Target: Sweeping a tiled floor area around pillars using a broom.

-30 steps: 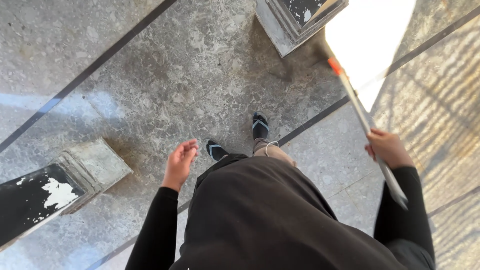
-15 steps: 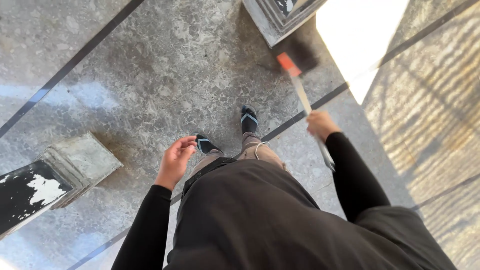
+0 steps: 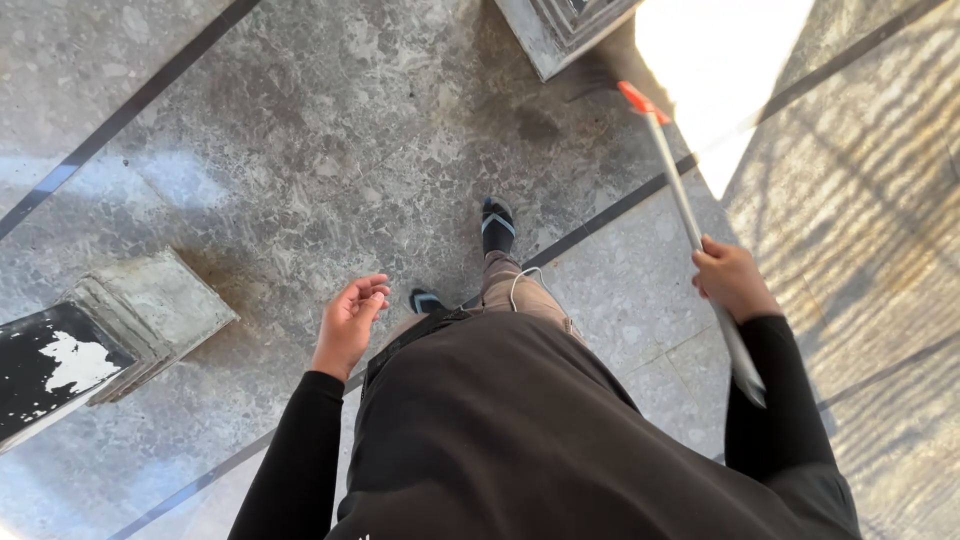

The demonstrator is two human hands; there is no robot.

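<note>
we are standing on the grey speckled stone floor [image 3: 300, 130] crossed by dark inlaid strips, with the pale stone base of a column [image 3: 150, 310] at our left and another stone base [image 3: 560, 30] ahead. compared with half a second ago, the long pale grey handle with an orange collar [image 3: 690, 220] is swinging back out to the right, its orange end now lying against the sunlit patch rather than beside the far base, so we judge a sweeping stroke is under way. its long axis is running diagonally, the orange end pointing ahead and slightly left, the near end past our right sleeve. our right hand [image 3: 735, 280] is closing around the handle's middle. our left hand [image 3: 350, 320] is hanging half open, holding nothing, above the floor.
</note>
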